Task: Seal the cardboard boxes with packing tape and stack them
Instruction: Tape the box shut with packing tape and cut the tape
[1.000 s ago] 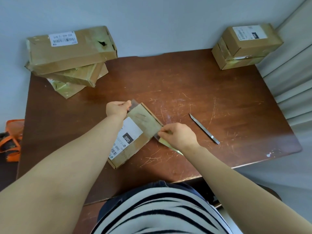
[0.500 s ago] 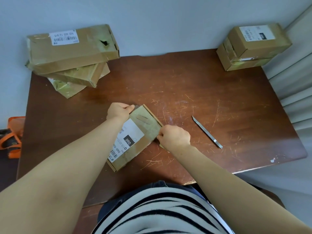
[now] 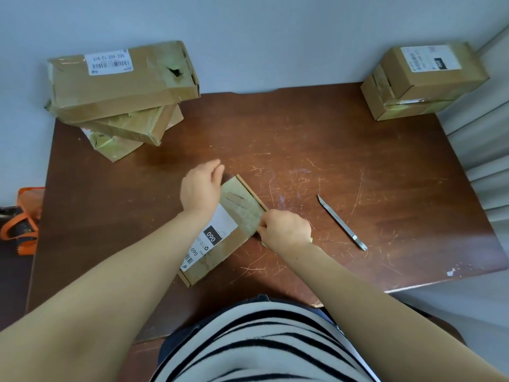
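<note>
A small flat cardboard box (image 3: 237,216) with a white and black label lies slanted near the table's front middle, a strip of clear tape across its far end. My left hand (image 3: 199,186) rests on the box's far left corner, fingers straight and slightly blurred. My right hand (image 3: 285,230) is curled at the box's right edge and pinches the tape end there. A stack of three taped boxes (image 3: 121,86) stands at the back left. Two stacked boxes (image 3: 421,81) stand at the back right.
A thin metal blade knife (image 3: 341,221) lies on the brown scratched table (image 3: 330,150) to the right of my right hand. An orange and black tape dispenser (image 3: 22,224) sits off the table's left edge. A wall runs behind; curtain folds hang at right.
My right hand has moved in from the table to the box's right edge, folding the tape end down. My left hand has opened and shifted over the far corner.
</note>
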A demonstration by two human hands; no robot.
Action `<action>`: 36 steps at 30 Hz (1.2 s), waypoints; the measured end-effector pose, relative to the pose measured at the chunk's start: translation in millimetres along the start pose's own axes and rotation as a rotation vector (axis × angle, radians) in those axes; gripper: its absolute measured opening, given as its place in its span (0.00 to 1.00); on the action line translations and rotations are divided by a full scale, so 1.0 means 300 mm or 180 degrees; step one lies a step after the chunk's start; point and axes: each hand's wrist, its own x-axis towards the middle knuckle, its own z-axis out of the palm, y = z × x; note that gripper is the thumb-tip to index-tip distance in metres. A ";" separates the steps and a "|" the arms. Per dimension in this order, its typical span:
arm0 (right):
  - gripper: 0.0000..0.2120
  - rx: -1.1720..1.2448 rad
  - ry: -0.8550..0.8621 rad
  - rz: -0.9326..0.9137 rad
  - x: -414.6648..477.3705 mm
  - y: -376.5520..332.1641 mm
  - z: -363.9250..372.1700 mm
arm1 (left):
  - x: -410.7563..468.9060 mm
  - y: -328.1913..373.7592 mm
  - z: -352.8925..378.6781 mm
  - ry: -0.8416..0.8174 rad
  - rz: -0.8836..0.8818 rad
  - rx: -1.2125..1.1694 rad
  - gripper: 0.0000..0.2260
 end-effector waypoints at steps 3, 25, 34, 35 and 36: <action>0.08 0.0006 -0.0027 -0.0010 0.006 -0.004 -0.007 | -0.047 -0.004 0.032 -0.0420 0.0302 0.0323 0.17; 0.07 0.0015 -0.0179 -0.0067 -0.013 -0.016 -0.038 | -0.217 -0.010 0.103 -0.1152 0.1872 0.1721 0.28; 0.10 0.0007 -0.0258 -0.0048 -0.021 -0.027 -0.037 | -0.165 -0.030 0.039 -0.1085 0.0736 0.1801 0.36; 0.10 0.0023 -0.0258 -0.0046 -0.019 -0.025 -0.035 | -0.160 -0.022 0.036 -0.1136 0.0729 0.1722 0.36; 0.10 0.0033 -0.0260 -0.0044 -0.018 -0.023 -0.034 | -0.157 -0.013 0.025 -0.1177 0.0748 0.1660 0.36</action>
